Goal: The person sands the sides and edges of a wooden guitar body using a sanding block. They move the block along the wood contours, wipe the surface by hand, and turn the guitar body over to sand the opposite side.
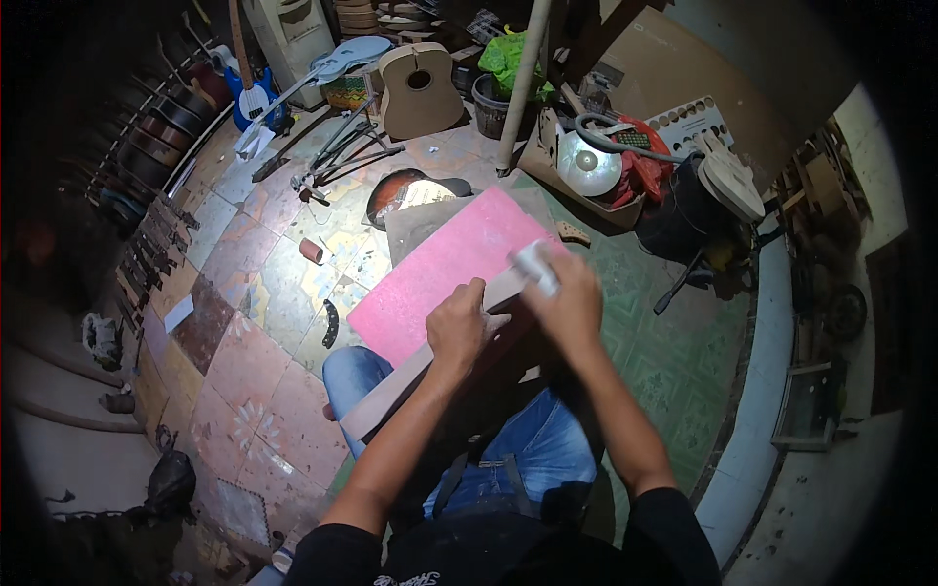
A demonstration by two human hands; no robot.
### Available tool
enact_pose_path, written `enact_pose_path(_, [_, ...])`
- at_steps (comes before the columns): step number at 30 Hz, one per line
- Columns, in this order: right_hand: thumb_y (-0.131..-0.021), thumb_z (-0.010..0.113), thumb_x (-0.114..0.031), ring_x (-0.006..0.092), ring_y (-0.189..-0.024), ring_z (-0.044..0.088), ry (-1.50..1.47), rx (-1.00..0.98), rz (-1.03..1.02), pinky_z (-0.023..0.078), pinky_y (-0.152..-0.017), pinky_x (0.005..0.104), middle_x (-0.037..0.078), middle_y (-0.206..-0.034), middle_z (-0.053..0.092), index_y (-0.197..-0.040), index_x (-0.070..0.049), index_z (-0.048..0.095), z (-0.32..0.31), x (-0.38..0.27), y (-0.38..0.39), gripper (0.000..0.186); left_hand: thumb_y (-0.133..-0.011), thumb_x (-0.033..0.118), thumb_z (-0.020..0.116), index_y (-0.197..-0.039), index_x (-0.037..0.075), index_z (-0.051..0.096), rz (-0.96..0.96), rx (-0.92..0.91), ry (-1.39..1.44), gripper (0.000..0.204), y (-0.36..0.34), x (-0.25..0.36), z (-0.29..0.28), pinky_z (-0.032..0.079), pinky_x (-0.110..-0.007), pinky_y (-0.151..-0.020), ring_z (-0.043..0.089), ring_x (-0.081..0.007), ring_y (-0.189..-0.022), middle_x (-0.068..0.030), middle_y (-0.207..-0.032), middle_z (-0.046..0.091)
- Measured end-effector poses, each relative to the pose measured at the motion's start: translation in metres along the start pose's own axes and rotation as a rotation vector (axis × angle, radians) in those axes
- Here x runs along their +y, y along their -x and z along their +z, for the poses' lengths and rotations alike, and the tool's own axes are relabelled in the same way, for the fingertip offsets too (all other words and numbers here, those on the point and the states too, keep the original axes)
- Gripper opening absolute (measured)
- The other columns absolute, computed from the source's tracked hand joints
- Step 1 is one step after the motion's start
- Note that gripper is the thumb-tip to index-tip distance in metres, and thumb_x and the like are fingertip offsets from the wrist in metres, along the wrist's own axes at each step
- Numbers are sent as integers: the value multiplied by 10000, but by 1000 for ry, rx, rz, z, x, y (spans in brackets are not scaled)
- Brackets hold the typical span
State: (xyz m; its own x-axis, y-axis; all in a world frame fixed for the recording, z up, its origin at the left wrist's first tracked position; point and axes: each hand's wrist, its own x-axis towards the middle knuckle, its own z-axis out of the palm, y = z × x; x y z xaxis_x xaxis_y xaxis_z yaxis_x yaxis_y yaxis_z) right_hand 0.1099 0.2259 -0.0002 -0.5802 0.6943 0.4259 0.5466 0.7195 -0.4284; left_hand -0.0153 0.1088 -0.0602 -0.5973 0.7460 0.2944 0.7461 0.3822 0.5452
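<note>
A long, pale wooden strip [389, 398] lies slantwise over my lap, from lower left to upper right. My left hand [456, 330] is closed round its middle. Near the strip's far end, my right hand [569, 301] is smeared by motion and closed on a whitish folded piece [533, 266], perhaps paper or cloth. That piece is against or just above the wood; I cannot tell which. Under the strip's far part sits a flat pink board [430, 269], tilted on a grey sheet [403, 234].
Beyond the board lies a dark-edged guitar body [391, 190]. An unfinished acoustic guitar body [420, 88] stands at the back, beside a bucket [490, 105] and a pole [523, 88]. A cardboard box [611, 210] of odds and ends is at right. A reddish-brown roll [311, 251] rests on the tiles.
</note>
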Motion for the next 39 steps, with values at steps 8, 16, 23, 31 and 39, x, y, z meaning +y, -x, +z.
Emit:
enact_pose_path(8, [-748, 791, -275, 399, -995, 655, -59, -25, 176, 525, -897, 495, 190, -1073, 673, -1222, -104, 733, 6, 19, -7, 507, -648, 391, 917, -971, 93, 635, 30, -3, 7, 522, 2, 4, 3, 538, -425, -603, 706, -316, -736, -94, -815, 682])
enact_pose_path(16, [-701, 794, -282, 332, -1042, 634, -538, -99, 449, 490, -922, 472, 128, -1074, 660, -1224, -168, 748, 16, 53, -12, 537, -622, 378, 925, -969, 90, 636, 52, 16, 47, 536, 3, 4, 7, 536, -436, -603, 705, -324, -733, -97, -812, 680])
enact_pose_path(23, [-735, 803, -291, 389, -1067, 627, -494, -139, 452, 505, -923, 514, 179, -1137, 666, -1218, -116, 739, 5, 59, -27, 518, -624, 397, 921, -986, 99, 639, 74, 25, 44, 548, 2, 12, 6, 532, -437, -595, 703, -327, -723, -96, -809, 682])
enact_pose_path(31, [-714, 792, -236, 338, -1050, 631, -264, 8, 113, 483, -929, 496, 136, -1071, 649, -1209, -164, 749, 3, 30, -8, 502, -619, 376, 929, -992, 104, 639, 64, 70, 64, 545, 4, 7, 6, 528, -434, -592, 704, -327, -724, -92, -815, 690])
enact_pose_path(39, [-766, 783, -246, 377, -931, 681, -115, 9, 94, 540, -856, 468, 167, -991, 699, -1178, -61, 738, 5, 25, -6, 453, -626, 382, 923, -982, 100, 639, 54, 26, 44, 536, 2, 7, 3, 531, -427, -594, 704, -316, -727, -90, -821, 691])
